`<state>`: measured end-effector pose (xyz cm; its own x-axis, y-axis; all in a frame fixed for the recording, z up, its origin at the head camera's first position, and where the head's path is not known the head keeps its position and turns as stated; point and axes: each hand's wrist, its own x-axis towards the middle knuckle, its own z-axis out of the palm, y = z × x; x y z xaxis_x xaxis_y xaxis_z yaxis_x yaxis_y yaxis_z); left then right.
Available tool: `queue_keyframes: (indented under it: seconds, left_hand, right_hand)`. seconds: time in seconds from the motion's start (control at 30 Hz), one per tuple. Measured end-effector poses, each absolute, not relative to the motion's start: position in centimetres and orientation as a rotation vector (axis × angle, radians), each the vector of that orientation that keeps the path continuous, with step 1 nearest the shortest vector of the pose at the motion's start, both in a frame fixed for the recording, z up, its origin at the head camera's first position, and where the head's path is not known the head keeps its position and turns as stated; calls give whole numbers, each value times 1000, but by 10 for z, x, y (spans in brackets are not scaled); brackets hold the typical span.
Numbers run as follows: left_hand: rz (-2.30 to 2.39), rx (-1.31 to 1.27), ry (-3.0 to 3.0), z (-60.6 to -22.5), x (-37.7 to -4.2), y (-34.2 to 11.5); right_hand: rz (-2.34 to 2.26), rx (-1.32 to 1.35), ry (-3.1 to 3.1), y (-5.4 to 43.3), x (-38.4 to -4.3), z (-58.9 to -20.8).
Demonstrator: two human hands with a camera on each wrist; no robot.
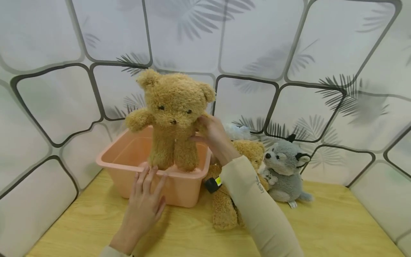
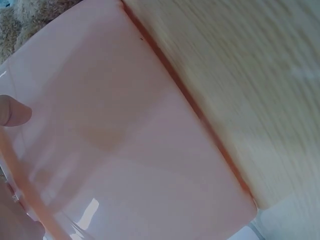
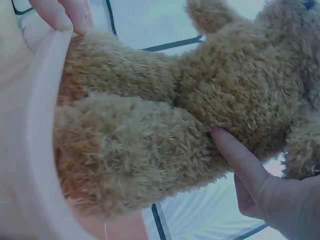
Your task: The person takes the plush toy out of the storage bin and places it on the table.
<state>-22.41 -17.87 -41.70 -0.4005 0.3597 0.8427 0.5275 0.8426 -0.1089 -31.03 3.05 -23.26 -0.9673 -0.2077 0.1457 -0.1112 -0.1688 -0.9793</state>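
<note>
A tan teddy bear [image 1: 174,107] stands upright, facing me, its legs inside a pink plastic basin [image 1: 179,189]. My right hand [image 1: 213,134] holds the bear by its side, just under the arm on the right of the head view. In the right wrist view, the thumb [image 3: 240,157] presses into the plush near the top of the leg. My left hand [image 1: 144,198] grips the basin's near rim. Its fingertips [image 3: 52,12] hook over the edge while the thumb [image 2: 15,111] lies against the outer wall.
Right of the basin, a second tan teddy bear [image 1: 224,210] sits partly behind my right forearm. Next to it is a grey husky plush [image 1: 285,175]. White fluff [image 1: 237,131] shows behind them. Patterned fabric walls [image 1: 250,43] enclose the wooden table [image 1: 179,235].
</note>
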Motion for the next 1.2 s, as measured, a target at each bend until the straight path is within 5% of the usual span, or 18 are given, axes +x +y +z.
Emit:
queue_keyframes:
  seconds: [0.4,0.63,1.2]
  left_hand:
    - [-210,-646,-1998,-420,-225,-180]
    - [-213,-654,-2003,-420,-225,-180]
    - [-213,-665,-1988,-420,-225,-179]
  right_hand:
    - [-2878,-473,1410,47,-299,-236]
    - [-2699,-43,1541,56,-293,-237]
    - [-2378,-240,1695,84,-298,-271]
